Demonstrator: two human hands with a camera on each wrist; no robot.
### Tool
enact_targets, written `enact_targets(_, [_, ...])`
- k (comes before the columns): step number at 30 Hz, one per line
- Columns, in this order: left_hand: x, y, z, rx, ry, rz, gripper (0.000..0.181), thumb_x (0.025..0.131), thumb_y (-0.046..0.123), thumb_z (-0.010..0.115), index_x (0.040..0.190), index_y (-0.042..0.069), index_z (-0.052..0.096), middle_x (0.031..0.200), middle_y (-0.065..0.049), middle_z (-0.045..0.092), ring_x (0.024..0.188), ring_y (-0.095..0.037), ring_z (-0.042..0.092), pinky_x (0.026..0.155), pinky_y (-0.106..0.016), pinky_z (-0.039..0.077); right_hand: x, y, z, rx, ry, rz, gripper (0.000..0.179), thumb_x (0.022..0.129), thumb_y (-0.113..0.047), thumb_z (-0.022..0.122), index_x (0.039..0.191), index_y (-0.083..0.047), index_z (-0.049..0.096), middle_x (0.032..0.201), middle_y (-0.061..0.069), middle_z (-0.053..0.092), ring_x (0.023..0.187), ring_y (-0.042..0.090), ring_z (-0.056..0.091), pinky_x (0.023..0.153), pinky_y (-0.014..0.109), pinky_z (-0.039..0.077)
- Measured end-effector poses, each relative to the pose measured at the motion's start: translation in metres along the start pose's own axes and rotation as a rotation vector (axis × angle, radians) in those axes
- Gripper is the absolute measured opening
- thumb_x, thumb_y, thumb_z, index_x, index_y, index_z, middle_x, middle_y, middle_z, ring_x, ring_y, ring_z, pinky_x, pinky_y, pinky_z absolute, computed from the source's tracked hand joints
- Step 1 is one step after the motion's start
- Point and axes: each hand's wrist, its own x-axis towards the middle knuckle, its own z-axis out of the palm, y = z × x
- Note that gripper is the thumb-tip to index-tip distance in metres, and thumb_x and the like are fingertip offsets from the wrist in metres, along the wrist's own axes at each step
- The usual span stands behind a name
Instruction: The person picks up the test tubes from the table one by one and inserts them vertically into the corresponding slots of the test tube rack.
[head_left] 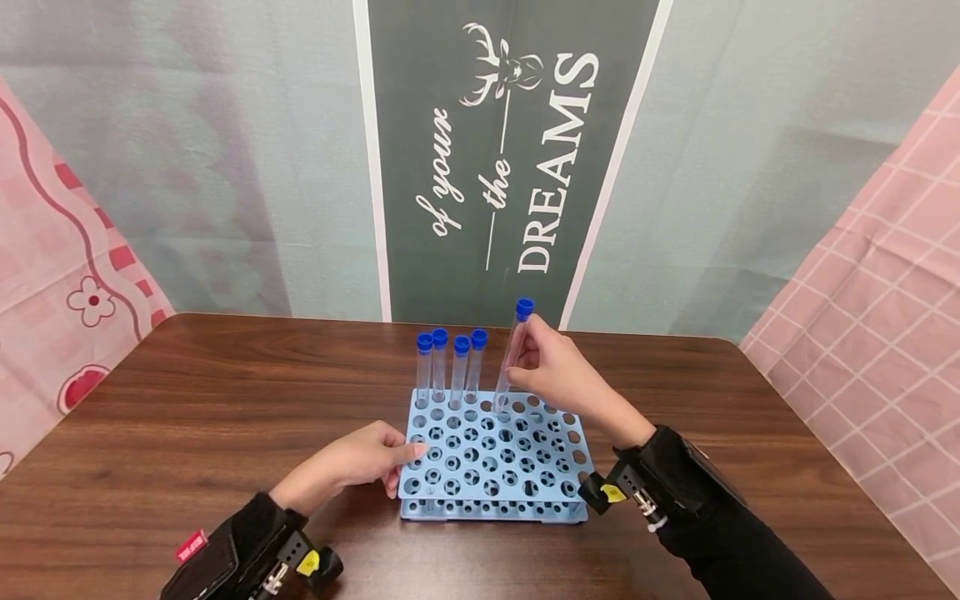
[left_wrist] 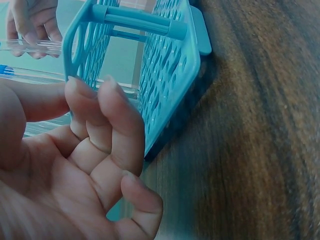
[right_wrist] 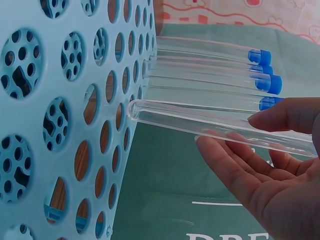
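A light-blue test tube rack (head_left: 517, 450) with rows of round holes stands on the table. Several clear test tubes (head_left: 459, 379) with blue caps are upright in its far left holes. My right hand (head_left: 558, 367) pinches another clear, blue-capped test tube (head_left: 510, 358) between thumb and fingers. This tube leans slightly, and in the right wrist view its rounded bottom (right_wrist: 137, 111) is at the rack's top plate, outside or just at a hole; I cannot tell which. With thumb on top and fingers below, my left hand (head_left: 371, 454) grips the rack's left edge, also seen in the left wrist view (left_wrist: 172, 55).
The dark brown wooden table (head_left: 225, 392) extends on both sides of the rack. Behind it hangs a grey-green cloth (head_left: 315, 167) with white lettering. Pink patterned cloths (head_left: 885, 317) hang at both sides. Black camera straps (head_left: 675, 483) are on both wrists.
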Motion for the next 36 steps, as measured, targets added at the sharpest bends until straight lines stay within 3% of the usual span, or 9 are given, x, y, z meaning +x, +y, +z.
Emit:
enact_targets(19, [-0.0002,-0.0001,0.0002,0.005,0.001,-0.001,0.035,0.093,0.024,0.054,0.066,0.001,0.058,0.048,0.002,0.046,0.045,-0.011,0.05,0.056,-0.028,0.041,0.0043,-0.0013,0.004,-0.022,0.01,-0.003,0.021,0.083,0.001,0.061,0.096,-0.003,0.045,0.086,0.007,0.058,0.079,0.019,0.062,0.069,0.031,0.051])
enact_targets(36, [-0.0012,0.002,0.0001,0.013,0.007,-0.002,0.036,0.092,0.024,0.054,0.065,0.002,0.057,0.047,0.002,0.046,0.045,-0.011,0.05,0.056,-0.028,0.04,0.0069,0.0,0.01,-0.042,-0.041,-0.009,0.018,0.084,0.002,0.06,0.094,-0.003,0.046,0.082,0.006,0.058,0.075,0.02,0.061,0.07,0.031,0.051])
